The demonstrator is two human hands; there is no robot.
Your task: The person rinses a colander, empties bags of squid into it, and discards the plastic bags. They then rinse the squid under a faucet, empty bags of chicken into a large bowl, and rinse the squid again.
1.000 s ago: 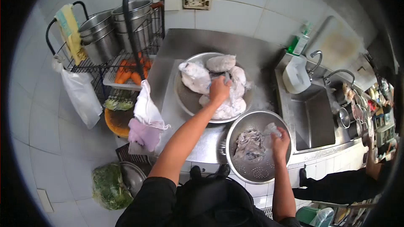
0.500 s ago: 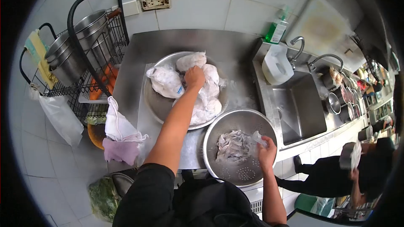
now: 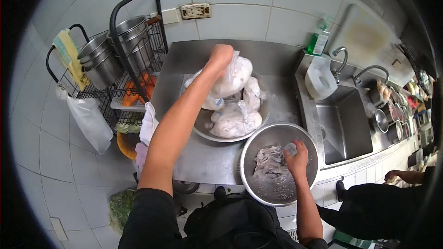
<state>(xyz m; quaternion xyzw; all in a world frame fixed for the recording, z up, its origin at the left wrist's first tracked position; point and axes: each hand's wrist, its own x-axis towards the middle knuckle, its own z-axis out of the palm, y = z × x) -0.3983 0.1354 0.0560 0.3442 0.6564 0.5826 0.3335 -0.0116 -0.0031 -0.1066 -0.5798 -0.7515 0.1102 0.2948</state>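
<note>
My left hand (image 3: 222, 57) is closed on the gathered top of a clear plastic bag (image 3: 236, 76) with whitish contents, raised over a steel bowl (image 3: 203, 128). Other whitish bags (image 3: 235, 121) lie in that bowl. To the right, a steel colander (image 3: 311, 150) holds a heap of pale, greyish pieces (image 3: 270, 163). Over the colander's right part, my right hand (image 3: 296, 157) has its fingers closed round a small piece of clear plastic beside the heap.
A wire rack (image 3: 110, 92) with steel pots stands left. At right are a sink (image 3: 344, 127) with two taps, a white plastic container (image 3: 320, 77) and a green bottle (image 3: 318, 41). Another person (image 3: 383, 207) stands at lower right.
My left hand has lifted a bag up from the bowl. My right hand has moved inward over the colander, nearer the heap. The view has shifted, and the other person has moved right.
</note>
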